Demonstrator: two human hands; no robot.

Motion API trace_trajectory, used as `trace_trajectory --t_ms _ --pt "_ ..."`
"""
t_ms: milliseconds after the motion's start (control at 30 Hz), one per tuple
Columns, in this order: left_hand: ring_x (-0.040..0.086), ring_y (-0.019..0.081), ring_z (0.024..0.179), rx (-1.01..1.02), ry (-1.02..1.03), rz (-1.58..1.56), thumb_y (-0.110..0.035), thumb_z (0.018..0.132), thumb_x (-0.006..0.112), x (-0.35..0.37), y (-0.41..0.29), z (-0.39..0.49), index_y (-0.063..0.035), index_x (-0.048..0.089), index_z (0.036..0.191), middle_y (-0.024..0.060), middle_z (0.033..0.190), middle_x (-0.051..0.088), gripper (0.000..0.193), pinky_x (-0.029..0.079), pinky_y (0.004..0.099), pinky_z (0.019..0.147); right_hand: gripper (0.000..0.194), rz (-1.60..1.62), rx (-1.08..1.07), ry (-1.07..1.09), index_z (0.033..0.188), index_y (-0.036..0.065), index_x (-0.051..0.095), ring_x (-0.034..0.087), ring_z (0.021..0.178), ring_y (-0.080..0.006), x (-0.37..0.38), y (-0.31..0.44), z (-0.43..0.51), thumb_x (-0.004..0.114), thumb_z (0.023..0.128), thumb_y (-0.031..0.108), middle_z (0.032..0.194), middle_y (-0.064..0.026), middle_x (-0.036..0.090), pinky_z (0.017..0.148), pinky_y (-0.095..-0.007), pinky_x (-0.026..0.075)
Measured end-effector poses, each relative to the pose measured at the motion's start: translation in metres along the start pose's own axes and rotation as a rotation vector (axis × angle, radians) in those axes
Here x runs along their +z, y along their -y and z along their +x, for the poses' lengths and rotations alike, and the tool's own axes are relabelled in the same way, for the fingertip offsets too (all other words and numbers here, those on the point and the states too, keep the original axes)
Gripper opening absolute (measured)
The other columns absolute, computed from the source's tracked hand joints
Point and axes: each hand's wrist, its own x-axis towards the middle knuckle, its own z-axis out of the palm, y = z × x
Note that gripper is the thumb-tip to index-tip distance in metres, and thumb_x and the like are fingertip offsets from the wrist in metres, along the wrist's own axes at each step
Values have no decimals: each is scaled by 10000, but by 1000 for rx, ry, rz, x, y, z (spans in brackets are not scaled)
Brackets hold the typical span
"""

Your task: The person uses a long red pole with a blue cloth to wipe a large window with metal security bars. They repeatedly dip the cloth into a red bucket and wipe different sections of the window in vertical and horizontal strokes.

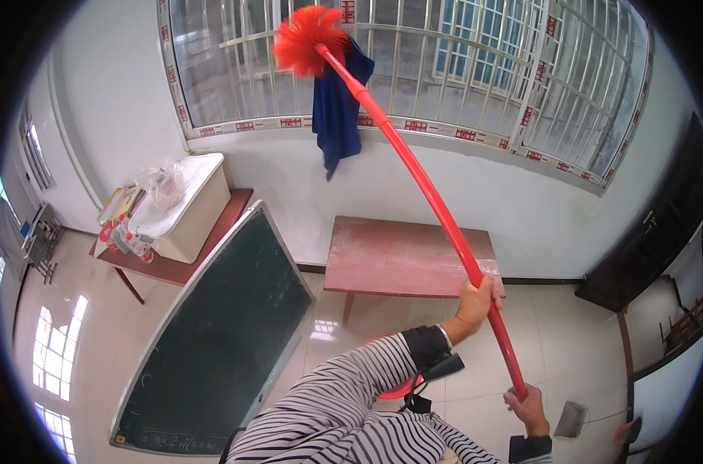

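Note:
A long red pole (419, 163) with a round red bristle duster head (310, 40) slants up to the left across the view. My left hand (474, 304) grips the pole around its lower middle, in front of the right end of a reddish wooden bench. Farther down, my right hand (528, 405) is closed around the pole's bottom end. The duster head is in front of the barred window (412, 69), beside a dark blue cloth (338, 110) that hangs over the sill. Whether the bristles touch the bars or the cloth, I cannot tell.
A green chalkboard (218, 342) leans at the left. Behind it, a white tub (195, 214), plastic bottles (136, 246) and a plastic bag (165, 184) are on a red table (229, 223). The reddish bench (386, 255) stands below the window. A dustpan (571, 419) lies at the lower right, near a dark door (647, 232).

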Motion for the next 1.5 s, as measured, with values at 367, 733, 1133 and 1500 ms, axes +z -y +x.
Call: trace_trajectory --t_ms 367,733,1133,1500 --pt "525 135 508 418 -182 222 -167 941 472 -95 -223 171 -39 410 1052 56 717 513 181 468 283 468 223 -52 178 101 695 -4 623 572 539 -134 86 10 4 757 750 165 577 -56 584 527 -308 474" --pt "559 162 865 471 201 84 -323 954 495 -273 -325 270 -56 558 1118 40 966 573 319 493 328 762 273 -43 131 -25 789 -18 649 559 614 -109 205 191 131 797 738 207 653 -51 622 606 -283 472" --pt "612 201 878 621 -339 1035 -241 869 662 -362 -454 457 33 568 1079 106 905 641 358 484 319 795 260 19 301 115 805 0 666 529 577 -88 200 201 94 783 759 227 603 -11 581 568 -270 451" --pt "609 171 986 421 101 89 -224 891 629 -299 -442 347 -74 624 1057 39 1035 643 224 498 282 856 262 83 -27 27 837 12 684 497 523 -97 209 170 57 764 748 245 556 -58 551 511 -278 428"
